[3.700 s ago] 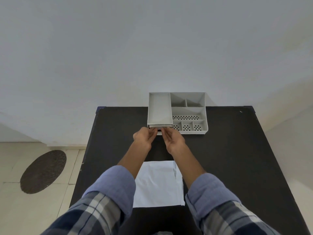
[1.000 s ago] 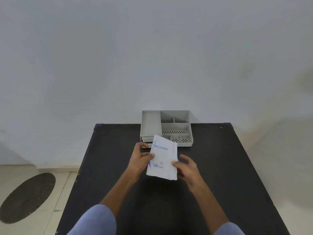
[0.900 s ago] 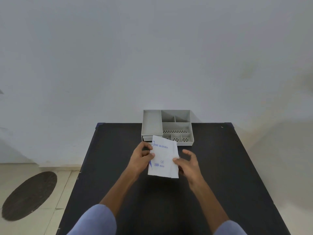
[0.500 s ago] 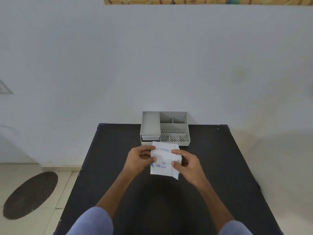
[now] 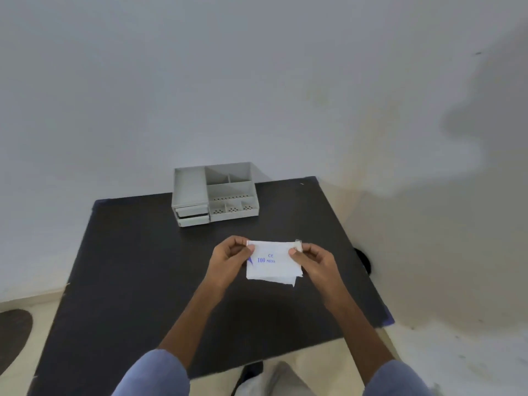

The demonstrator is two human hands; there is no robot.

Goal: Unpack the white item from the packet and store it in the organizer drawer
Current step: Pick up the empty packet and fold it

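Observation:
A white packet [image 5: 271, 262] with blue print hangs above the middle of the black table [image 5: 137, 281]. My left hand [image 5: 228, 260] pinches its top left corner and my right hand [image 5: 314, 260] pinches its top right corner. What is inside the packet is hidden. The grey organizer [image 5: 214, 192] stands at the table's far edge against the wall. Its lower drawer [image 5: 193, 220] on the left side sticks out a little, with a dark gap above it.
The organizer has several open top compartments, some perforated. A white wall rises right behind the table. A dark oval mat [image 5: 11, 335] lies on the floor at the left, and a shoe [image 5: 251, 372] shows below the table's near edge.
The packet was lifted off the table near me and brought up between both hands. Both hands have shifted to its top corners and spread it wide. The view swung to the left.

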